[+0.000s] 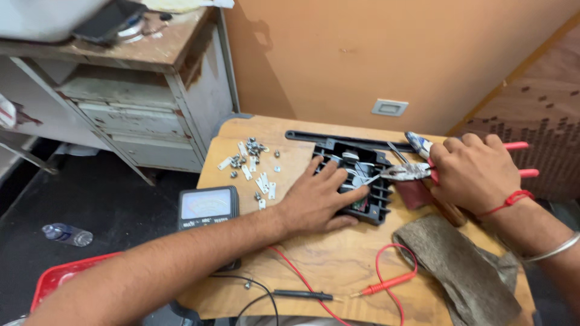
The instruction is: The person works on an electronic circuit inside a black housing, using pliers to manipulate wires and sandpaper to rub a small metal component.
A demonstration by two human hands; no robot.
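left hand (317, 202) spread flat, pressing the black slotted housing (356, 181) near the wooden table's (338, 265) far edge. right hand (474, 172) clenched round red-handled pliers (411, 172), long axis left-right, tips reaching into the housing from its right; the right hand lies farther from the housing.

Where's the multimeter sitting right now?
In the head view, the multimeter lies at the wooden table's left edge, just left of the left hand, below the scattered metal plates and screws.
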